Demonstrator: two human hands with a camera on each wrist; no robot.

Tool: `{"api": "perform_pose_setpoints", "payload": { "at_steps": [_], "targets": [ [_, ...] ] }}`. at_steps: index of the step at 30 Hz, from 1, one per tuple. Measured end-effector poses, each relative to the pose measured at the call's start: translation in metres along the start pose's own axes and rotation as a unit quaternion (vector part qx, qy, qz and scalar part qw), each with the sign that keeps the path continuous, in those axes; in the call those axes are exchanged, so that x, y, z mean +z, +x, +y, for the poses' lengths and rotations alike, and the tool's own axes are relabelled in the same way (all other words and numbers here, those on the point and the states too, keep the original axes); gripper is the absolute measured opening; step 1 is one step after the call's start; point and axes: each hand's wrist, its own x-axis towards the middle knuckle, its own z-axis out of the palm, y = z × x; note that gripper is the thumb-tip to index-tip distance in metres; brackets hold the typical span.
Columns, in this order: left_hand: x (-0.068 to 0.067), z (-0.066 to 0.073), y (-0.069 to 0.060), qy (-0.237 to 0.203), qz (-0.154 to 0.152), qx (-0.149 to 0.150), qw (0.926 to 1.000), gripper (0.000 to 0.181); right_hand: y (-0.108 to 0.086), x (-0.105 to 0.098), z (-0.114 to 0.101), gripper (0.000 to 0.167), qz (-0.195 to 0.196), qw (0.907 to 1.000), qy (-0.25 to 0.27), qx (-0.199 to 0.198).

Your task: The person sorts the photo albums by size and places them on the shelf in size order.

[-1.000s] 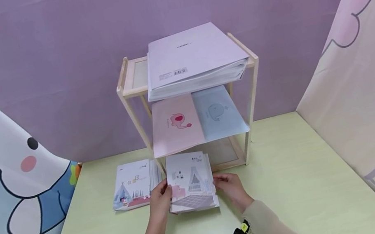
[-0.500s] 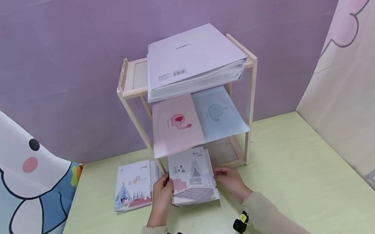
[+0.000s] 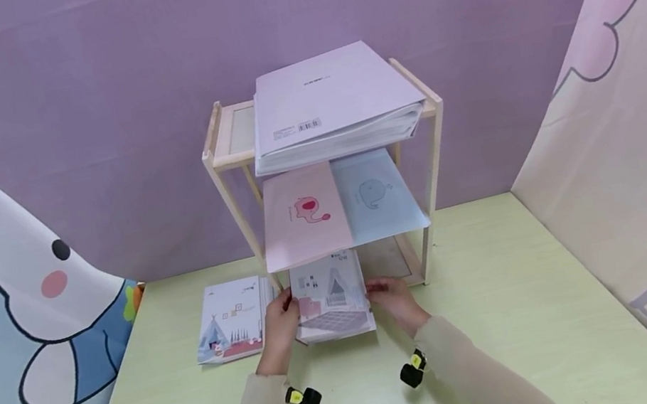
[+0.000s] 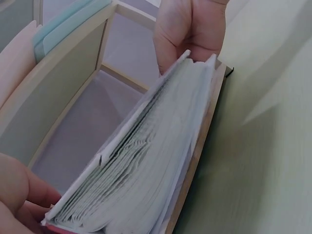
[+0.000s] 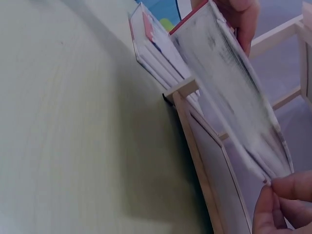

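Now the white book (image 3: 332, 298) sits farther in at the front of the rack (image 3: 241, 130) than it did a second ago: its far end has passed beneath the overhanging pink notebook (image 3: 306, 223) of the middle tier, and less of its cover shows. Both hands have advanced toward the rack with it. Meaning for the work, as judged: insertion is part done, the book being partly within the lower opening of the rack, its near end still outside.

Hands: left hand (image 3: 281, 321) grips the book's left edge, fingers curled; right hand (image 3: 396, 301) pinches the right edge between thumb and fingers. The wrist views show the book over the front bar of the rack's lower tier (image 3: 387, 259); cannot tell whether it rests there. One volume or two, also unclear.

Around the rack, no visible shift: large white album (image 3: 331, 96) on its top; blue notebook (image 3: 378, 203) beside the pink one at its middle tier; other books (image 3: 231, 323) on the counter (image 3: 512, 313), just beside the rack's left front post.
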Motion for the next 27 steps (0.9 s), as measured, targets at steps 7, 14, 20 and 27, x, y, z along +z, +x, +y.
{"api": "perform_pose_setpoints", "payload": {
  "at_steps": [7, 14, 20, 27],
  "targets": [
    [0.001, 0.005, 0.008, 0.018, -0.014, 0.0, 0.9997, 0.038, 0.009, -0.001, -0.003, 0.028, 0.002, 1.0, -0.004, -0.004],
    [0.001, 0.007, 0.013, 0.049, -0.018, 0.016, 0.9985, 0.038, 0.012, -0.001, -0.008, 0.028, -0.009, 0.9996, -0.017, -0.02],
    [0.005, 0.009, 0.018, 0.096, -0.017, 0.053, 0.9938, 0.035, 0.015, -0.001, -0.011, 0.031, -0.019, 0.9996, -0.017, -0.011],
    [0.01, 0.012, 0.023, 0.092, -0.04, 0.045, 0.9939, 0.032, 0.024, 0.0, -0.013, 0.033, -0.007, 0.9976, -0.069, 0.004]
  ]
}}
